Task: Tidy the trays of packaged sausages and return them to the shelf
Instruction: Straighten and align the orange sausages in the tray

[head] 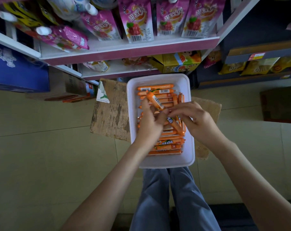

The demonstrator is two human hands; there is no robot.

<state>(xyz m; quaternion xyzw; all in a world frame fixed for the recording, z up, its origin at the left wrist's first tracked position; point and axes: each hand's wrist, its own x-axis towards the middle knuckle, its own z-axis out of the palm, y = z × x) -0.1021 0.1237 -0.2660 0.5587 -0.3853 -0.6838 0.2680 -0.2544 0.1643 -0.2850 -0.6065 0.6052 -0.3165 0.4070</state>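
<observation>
View from above, looking down at one white tray (189,147) full of orange packaged sausages (168,148). The tray lies on a worn brown board (108,117) above a tiled floor (41,155), in front of a pink-edged shelf (129,47). Its near end sits over the person's knees in blue-grey trousers (174,197).

Both hands cover the middle of the tray, so the sausages there are hidden. The rest lie stacked in crosswise rows, too many and too overlapped to count. Their printed labels are too small to read.

The left hand (151,122) pinches one lifted sausage (155,100), tilted, barcode side up, above the far rows. The right hand (198,120) reaches in with its fingers curled down among the sausages, fingertips close to the left thumb. Whether it is grasping one cannot be made out.

On the upper shelf stand four purple fruit pouches (134,20), their tops cut off by the frame edge, and a fifth lies on its side to the left. One yellow box (181,62) shows on the shelf below, partly hidden. A blue carton (16,69) is cut off at the left.
</observation>
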